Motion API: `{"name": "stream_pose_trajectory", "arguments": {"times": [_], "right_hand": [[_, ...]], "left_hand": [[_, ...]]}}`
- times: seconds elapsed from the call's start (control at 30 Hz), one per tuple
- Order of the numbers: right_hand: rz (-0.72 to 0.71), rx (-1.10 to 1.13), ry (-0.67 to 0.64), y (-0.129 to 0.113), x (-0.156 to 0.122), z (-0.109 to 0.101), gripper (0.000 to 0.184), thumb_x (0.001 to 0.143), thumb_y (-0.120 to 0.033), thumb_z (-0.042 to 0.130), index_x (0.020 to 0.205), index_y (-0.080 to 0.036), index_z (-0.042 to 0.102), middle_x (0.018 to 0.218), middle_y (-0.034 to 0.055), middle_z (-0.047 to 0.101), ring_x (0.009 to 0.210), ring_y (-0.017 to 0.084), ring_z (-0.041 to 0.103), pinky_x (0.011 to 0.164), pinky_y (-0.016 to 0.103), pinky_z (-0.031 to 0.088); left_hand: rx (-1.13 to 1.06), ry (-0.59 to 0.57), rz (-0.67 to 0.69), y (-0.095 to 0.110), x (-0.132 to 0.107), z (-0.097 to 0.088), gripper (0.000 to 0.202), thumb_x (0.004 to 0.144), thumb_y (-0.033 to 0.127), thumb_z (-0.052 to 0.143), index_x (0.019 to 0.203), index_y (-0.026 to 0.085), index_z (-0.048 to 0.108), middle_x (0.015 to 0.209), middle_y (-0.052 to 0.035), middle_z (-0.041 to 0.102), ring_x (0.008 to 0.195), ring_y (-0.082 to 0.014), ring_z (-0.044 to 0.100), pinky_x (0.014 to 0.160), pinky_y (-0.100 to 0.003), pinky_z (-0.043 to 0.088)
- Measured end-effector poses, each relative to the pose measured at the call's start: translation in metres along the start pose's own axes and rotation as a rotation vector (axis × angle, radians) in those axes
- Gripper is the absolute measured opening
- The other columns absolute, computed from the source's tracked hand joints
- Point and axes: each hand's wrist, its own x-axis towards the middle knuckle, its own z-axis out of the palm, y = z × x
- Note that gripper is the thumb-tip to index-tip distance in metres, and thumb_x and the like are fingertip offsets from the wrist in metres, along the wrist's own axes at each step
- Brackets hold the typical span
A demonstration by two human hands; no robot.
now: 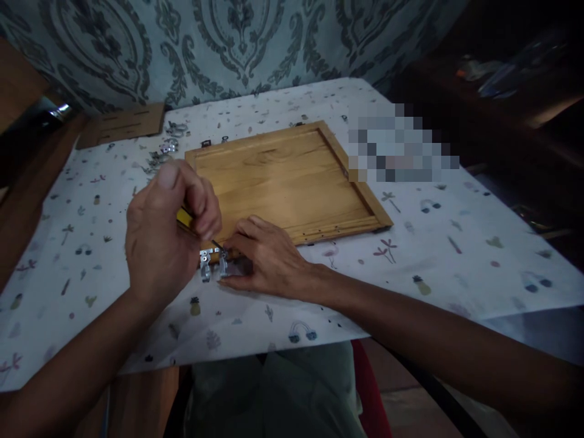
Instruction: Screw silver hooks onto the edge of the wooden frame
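A wooden framed panel (283, 179) lies flat on a table covered with a patterned white cloth (456, 255). My left hand (164, 237) is closed around a yellow-handled screwdriver (185, 218), whose tip points down at a metal hinge (213, 263) at the panel's near left corner. My right hand (264, 255) rests on the cloth beside that hinge, fingers pressed on it and holding it against the panel's edge.
Several loose metal hinges (164, 149) lie at the back left of the table, near a flat piece of cardboard (123, 125). A patterned curtain hangs behind. A blurred object (401, 146) sits at the back right; dark furniture stands beyond the table's right edge.
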Motion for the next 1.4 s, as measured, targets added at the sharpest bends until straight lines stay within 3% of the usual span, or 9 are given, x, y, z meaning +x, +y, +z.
{"name": "stream_pose_trajectory", "arguments": {"times": [0.13, 0.4, 0.57, 0.73, 0.93, 1.4], "right_hand": [[-0.004, -0.01, -0.006, 0.001, 0.0, -0.001, 0.052, 0.083, -0.059, 0.073, 0.106, -0.013, 0.073, 0.098, 0.0094, 0.062, 0.09, 0.024, 0.051, 0.076, 0.036, 0.042], [0.001, -0.006, -0.026, 0.0, 0.001, -0.001, 0.054, 0.082, -0.061, 0.073, 0.106, -0.012, 0.072, 0.098, 0.0089, 0.061, 0.091, 0.024, 0.051, 0.075, 0.036, 0.042], [-0.008, -0.033, -0.019, 0.001, 0.001, -0.002, 0.054, 0.082, -0.061, 0.074, 0.106, -0.013, 0.072, 0.097, 0.0087, 0.061, 0.09, 0.024, 0.05, 0.075, 0.036, 0.042], [-0.011, -0.031, -0.022, 0.001, 0.001, -0.002, 0.055, 0.083, -0.063, 0.071, 0.106, -0.013, 0.073, 0.096, 0.0082, 0.06, 0.089, 0.023, 0.05, 0.074, 0.035, 0.041], [-0.003, -0.022, -0.023, 0.001, 0.001, -0.002, 0.057, 0.081, -0.062, 0.074, 0.107, -0.012, 0.073, 0.097, 0.0088, 0.061, 0.09, 0.024, 0.05, 0.074, 0.035, 0.041], [-0.008, -0.029, -0.028, 0.0, 0.001, -0.002, 0.055, 0.082, -0.06, 0.074, 0.108, -0.012, 0.073, 0.097, 0.0087, 0.061, 0.09, 0.024, 0.051, 0.075, 0.035, 0.041]], "left_hand": [[0.002, 0.148, 0.03, 0.001, -0.007, 0.004, 0.047, 0.09, 0.054, 0.07, 0.061, 0.02, 0.055, 0.055, 0.0023, 0.04, 0.046, -0.0116, 0.037, 0.042, -0.028, 0.03], [-0.053, 0.095, 0.09, 0.001, -0.011, 0.002, 0.054, 0.091, 0.052, 0.069, 0.055, 0.02, 0.046, 0.051, 0.004, 0.029, 0.041, -0.0088, 0.028, 0.037, -0.028, 0.019], [-0.076, 0.102, 0.096, 0.0, -0.01, 0.004, 0.056, 0.094, 0.05, 0.067, 0.054, 0.019, 0.043, 0.048, 0.0047, 0.027, 0.04, -0.0077, 0.029, 0.036, -0.024, 0.02], [-0.042, 0.118, 0.121, 0.008, -0.01, 0.007, 0.06, 0.087, 0.053, 0.075, 0.051, 0.019, 0.042, 0.046, 0.0055, 0.025, 0.038, -0.0067, 0.029, 0.035, -0.025, 0.019], [0.04, 0.159, 0.114, 0.01, -0.01, 0.011, 0.063, 0.095, 0.053, 0.063, 0.049, 0.019, 0.038, 0.049, 0.0039, 0.02, 0.038, -0.0071, 0.027, 0.037, -0.026, 0.016], [-0.111, 0.136, 0.128, 0.001, -0.006, 0.006, 0.061, 0.096, 0.054, 0.06, 0.051, 0.017, 0.042, 0.048, 0.0054, 0.026, 0.037, -0.0055, 0.028, 0.033, -0.02, 0.019]]}}
